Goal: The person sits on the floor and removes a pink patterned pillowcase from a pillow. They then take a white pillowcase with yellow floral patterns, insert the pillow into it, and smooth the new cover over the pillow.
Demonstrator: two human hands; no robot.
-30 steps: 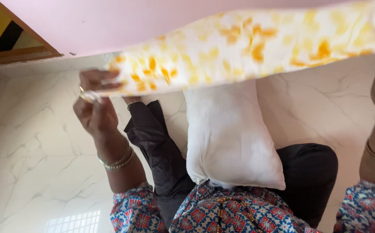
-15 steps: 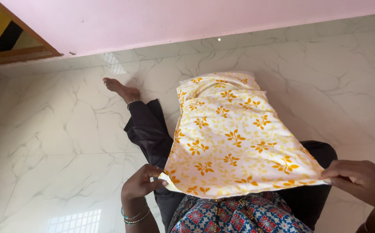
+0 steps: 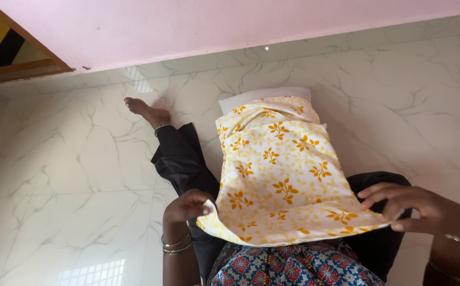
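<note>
Pinching the floral pillowcase [image 3: 280,175] — left hand [image 3: 186,206], right hand [image 3: 415,206] gripping its near corners — over the white pillow [image 3: 262,95]

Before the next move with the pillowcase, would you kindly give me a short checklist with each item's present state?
1. Left hand grips the near left corner of the pillowcase: ok.
2. Right hand grips the near right corner: ok.
3. Pillowcase lies flat over the pillow: ok, lightly rippled.
4. Pillow fully covered: not ok, its white far end shows.
5. Pillowcase opening faces the person: cannot tell.
6. Pillow rests steady on the lap: cannot tell.
</note>
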